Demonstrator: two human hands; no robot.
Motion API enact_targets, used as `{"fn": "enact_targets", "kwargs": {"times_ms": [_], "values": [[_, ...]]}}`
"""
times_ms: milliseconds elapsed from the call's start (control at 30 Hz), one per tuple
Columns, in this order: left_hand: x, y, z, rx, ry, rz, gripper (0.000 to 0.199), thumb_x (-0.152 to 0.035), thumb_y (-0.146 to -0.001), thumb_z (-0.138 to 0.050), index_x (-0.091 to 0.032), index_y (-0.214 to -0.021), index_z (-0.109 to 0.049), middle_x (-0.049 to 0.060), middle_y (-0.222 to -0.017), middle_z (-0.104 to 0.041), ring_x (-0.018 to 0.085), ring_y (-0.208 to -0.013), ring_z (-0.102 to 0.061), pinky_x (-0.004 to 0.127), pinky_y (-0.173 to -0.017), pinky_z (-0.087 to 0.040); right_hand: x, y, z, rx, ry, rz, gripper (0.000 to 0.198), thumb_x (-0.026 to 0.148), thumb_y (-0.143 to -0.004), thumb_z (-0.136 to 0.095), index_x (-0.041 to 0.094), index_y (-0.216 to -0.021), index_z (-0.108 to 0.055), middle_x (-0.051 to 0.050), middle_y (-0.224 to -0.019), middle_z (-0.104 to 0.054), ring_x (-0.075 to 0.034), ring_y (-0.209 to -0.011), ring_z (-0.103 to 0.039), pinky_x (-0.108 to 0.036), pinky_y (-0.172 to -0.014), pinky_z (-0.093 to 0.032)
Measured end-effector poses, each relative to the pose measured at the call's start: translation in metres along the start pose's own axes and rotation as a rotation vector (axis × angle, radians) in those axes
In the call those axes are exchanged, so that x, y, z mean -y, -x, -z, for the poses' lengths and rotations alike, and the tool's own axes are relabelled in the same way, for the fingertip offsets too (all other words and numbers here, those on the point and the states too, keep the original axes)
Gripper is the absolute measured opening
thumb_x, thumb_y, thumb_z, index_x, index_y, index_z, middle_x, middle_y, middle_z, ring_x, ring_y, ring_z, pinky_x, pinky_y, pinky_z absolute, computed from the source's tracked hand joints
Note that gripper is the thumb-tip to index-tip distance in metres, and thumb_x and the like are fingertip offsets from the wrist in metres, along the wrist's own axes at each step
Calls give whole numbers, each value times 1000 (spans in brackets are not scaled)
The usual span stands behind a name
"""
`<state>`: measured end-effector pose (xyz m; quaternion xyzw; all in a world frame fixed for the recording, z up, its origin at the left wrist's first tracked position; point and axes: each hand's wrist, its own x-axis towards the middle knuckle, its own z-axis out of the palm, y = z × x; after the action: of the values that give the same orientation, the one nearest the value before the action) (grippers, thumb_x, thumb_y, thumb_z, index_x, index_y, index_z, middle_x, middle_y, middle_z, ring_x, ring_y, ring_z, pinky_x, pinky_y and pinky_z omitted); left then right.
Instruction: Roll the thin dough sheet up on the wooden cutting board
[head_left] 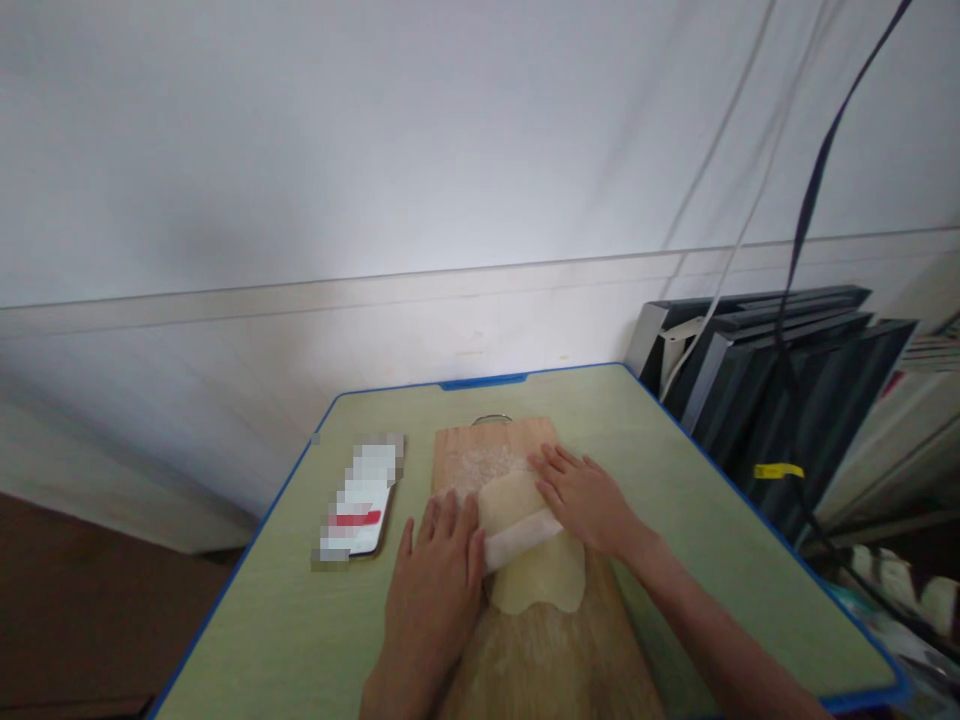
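A flattened sheet of pale dough (541, 582) lies on a wooden cutting board (551, 665). Across the dough rests a whitish rolling pin (523, 541), slightly slanted, its right end farther from me. My left hand (437, 580) lies palm down at the pin's left end, fingers stretched forward. Over the right end is my right hand (585, 498), also flat, with its fingers extended and a little apart. Both hands cover the pin's ends, so their contact with it is hidden. Dough shows on the near and far sides of the pin.
White flour (484, 465) dusts the board's far part. A phone (360, 500), partly pixelated, lies left of the board on the blue-edged table (675, 480). Dark flat panels (780, 370) lean at the right beside a hanging black strap (806, 215). A white wall (450, 150) stands behind.
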<state>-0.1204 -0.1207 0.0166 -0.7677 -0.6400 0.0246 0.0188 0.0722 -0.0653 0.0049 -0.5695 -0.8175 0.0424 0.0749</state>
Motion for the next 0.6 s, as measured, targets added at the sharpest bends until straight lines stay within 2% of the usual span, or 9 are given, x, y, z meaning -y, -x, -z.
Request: {"fn": "enact_targets", "kwargs": {"times_ms": [67, 167, 267, 400, 467, 600], "values": [[-3, 17, -12, -72, -22, -49, 45, -27, -91, -23, -23, -133, -38, 4, -137, -41, 24, -124, -40, 47, -98, -37, 2, 26, -2, -49, 11, 6, 45, 26, -92, -23, 19, -133, -41, -8, -138, -40, -22, -127, -35, -45, -99, -32], [-3, 39, -33, -261, -84, -149, 47, -30, -88, -30, -23, -133, -38, 4, -137, -39, 27, -121, -44, 44, -90, -45, 5, 58, -7, -139, 22, -32, 46, 27, -91, -26, 22, -136, -36, -4, -141, -35, -21, -129, -31, -43, -101, -31], [-2, 41, -40, -346, -120, -194, 46, -32, -87, -31, -25, -132, -39, 3, -137, -40, 29, -120, -44, 46, -88, -45, 8, 61, -10, -143, 15, -46, 47, 27, -91, -27, 22, -137, -34, -2, -142, -33, -20, -131, -27, -41, -102, -31], [0, 13, -19, -241, -73, -37, 44, -29, -89, -29, -21, -129, -45, 7, -136, -42, 29, -124, -40, 48, -95, -39, 11, 22, -5, -81, -5, -113, 46, 24, -90, -27, 20, -134, -39, -6, -140, -37, -21, -128, -33, -46, -102, -28], [3, -4, -7, -168, -38, 33, 44, -29, -90, -29, -17, -129, -46, 9, -135, -44, 30, -127, -35, 48, -98, -36, 11, -2, 0, -35, -20, -86, 46, 26, -90, -28, 19, -133, -40, -8, -139, -39, -23, -127, -35, -49, -101, -27], [9, -20, 3, -47, 37, 24, 44, -28, -92, -26, -16, -131, -42, 9, -136, -43, 28, -127, -35, 46, -100, -35, 9, -29, 6, 3, -38, -44, 50, 33, -89, -32, 14, -135, -37, -12, -139, -38, -25, -127, -33, -48, -99, -30]]}}
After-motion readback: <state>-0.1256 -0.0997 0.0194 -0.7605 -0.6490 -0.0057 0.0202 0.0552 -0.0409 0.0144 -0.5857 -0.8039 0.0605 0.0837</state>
